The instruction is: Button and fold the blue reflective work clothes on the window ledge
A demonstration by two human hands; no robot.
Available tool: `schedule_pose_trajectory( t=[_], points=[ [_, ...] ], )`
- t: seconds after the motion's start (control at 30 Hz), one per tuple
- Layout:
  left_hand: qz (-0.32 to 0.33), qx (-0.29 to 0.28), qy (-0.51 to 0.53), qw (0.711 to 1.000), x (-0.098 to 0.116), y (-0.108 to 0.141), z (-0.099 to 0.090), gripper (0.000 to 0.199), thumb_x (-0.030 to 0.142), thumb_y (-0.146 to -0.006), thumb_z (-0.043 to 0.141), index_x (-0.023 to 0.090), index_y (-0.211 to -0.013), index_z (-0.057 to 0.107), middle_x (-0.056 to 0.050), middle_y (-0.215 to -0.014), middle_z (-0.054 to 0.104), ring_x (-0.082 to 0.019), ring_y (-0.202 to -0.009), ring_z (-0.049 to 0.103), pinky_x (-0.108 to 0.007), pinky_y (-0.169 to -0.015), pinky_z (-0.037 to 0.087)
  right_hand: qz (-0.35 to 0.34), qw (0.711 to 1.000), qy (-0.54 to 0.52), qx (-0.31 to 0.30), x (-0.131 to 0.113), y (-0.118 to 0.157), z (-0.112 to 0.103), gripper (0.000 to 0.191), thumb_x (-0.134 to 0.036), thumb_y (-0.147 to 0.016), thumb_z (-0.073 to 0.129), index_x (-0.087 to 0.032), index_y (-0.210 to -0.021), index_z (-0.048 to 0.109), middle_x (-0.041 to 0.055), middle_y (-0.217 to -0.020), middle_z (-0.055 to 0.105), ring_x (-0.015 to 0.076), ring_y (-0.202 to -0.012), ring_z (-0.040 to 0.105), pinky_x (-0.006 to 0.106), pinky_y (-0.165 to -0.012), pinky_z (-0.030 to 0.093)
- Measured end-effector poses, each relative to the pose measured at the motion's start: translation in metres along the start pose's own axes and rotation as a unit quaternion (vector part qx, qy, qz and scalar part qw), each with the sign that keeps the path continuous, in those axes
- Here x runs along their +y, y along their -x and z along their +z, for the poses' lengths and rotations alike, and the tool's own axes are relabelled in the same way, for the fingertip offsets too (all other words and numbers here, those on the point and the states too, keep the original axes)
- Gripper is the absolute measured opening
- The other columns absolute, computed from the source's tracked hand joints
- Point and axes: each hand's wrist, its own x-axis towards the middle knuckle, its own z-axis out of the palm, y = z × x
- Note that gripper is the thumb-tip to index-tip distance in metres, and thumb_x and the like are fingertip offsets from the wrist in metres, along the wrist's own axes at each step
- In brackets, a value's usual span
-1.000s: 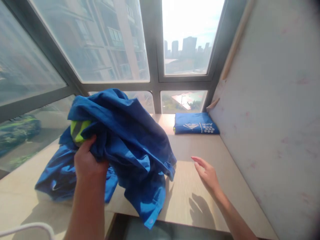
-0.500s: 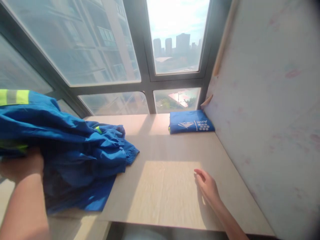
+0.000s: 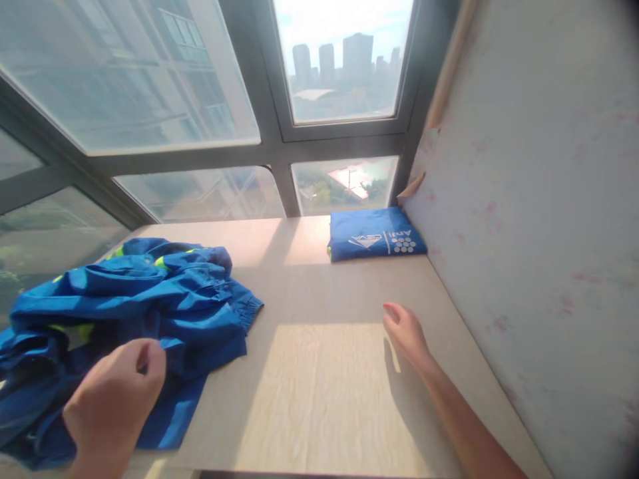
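A crumpled blue work jacket [image 3: 194, 286] with yellow-green strips lies in a heap at the left of the pale wooden surface [image 3: 304, 399]. In front of it, over its near part, hovers my left hand [image 3: 120, 386]; its fingers are curled in with no cloth visible in them. My right hand [image 3: 407, 332] hangs over the sunlit wood at the right, loosely bent and holding nothing, its fingers partly hidden behind the back of the hand. Farther back lies a neatly folded blue garment [image 3: 377, 234] with white print, apart from both hands.
Grey-framed windows [image 3: 272, 150] border the back and left of the surface. A pale patterned wall [image 3: 524, 253] rises along the right, with a peeling bit [image 3: 412, 187] by the corner. The surface's front edge runs near the bottom of the view.
My left hand has let go of the jacket and moved right; the raised part of the jacket has dropped into the heap. My right hand stays nearly in place. The view has shifted slightly.
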Motion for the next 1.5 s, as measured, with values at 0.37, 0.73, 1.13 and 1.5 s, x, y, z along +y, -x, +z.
schedule_pose_trajectory(
  t=[0.37,0.73,1.13,1.5],
  points=[
    [0.128,-0.268,-0.05,0.953,0.078,0.099,0.165,0.032,0.03,-0.096,0.039,0.021,-0.07,0.055,-0.005,-0.07,0.067,-0.019,-0.067,0.063,-0.028,-0.059,0.026,-0.052,0.975,0.214,0.007,-0.081,-0.256,0.033,0.044,-0.036,-0.094,0.044,-0.015,-0.13,0.06,0.0163,-0.135,0.059,0.0285,-0.126,0.052,0.04,-0.108,0.038],
    [0.114,-0.286,-0.074,0.949,0.076,0.1,0.161,0.031,0.029,-0.097,0.04,0.022,-0.074,0.059,-0.005,-0.073,0.07,-0.019,-0.068,0.064,-0.032,-0.06,0.019,-0.051,0.951,0.305,-0.025,-0.043,-0.266,0.063,0.049,-0.03,-0.095,0.043,-0.014,-0.141,0.052,0.0205,-0.14,0.054,0.0323,-0.127,0.049,0.049,-0.107,0.033],
    [0.108,-0.291,-0.062,0.948,0.084,0.096,0.153,0.032,0.031,-0.098,0.042,0.021,-0.077,0.064,-0.006,-0.077,0.072,-0.017,-0.068,0.061,-0.032,-0.059,0.014,-0.132,0.973,0.159,0.102,-0.029,-0.125,0.055,0.041,-0.039,-0.095,0.044,-0.014,-0.112,0.071,0.0142,-0.105,0.068,0.0268,-0.101,0.057,0.036,-0.092,0.042],
    [0.121,-0.278,-0.037,0.952,0.078,0.097,0.163,0.034,0.035,-0.099,0.04,0.021,-0.082,0.066,-0.007,-0.081,0.071,-0.018,-0.07,0.06,-0.031,-0.059,0.018,-0.018,0.992,-0.124,-0.004,-0.024,0.024,0.023,0.051,-0.067,-0.083,0.053,-0.018,-0.079,0.067,0.0064,-0.076,0.067,0.0228,-0.07,0.06,0.033,-0.069,0.045]
  ],
)
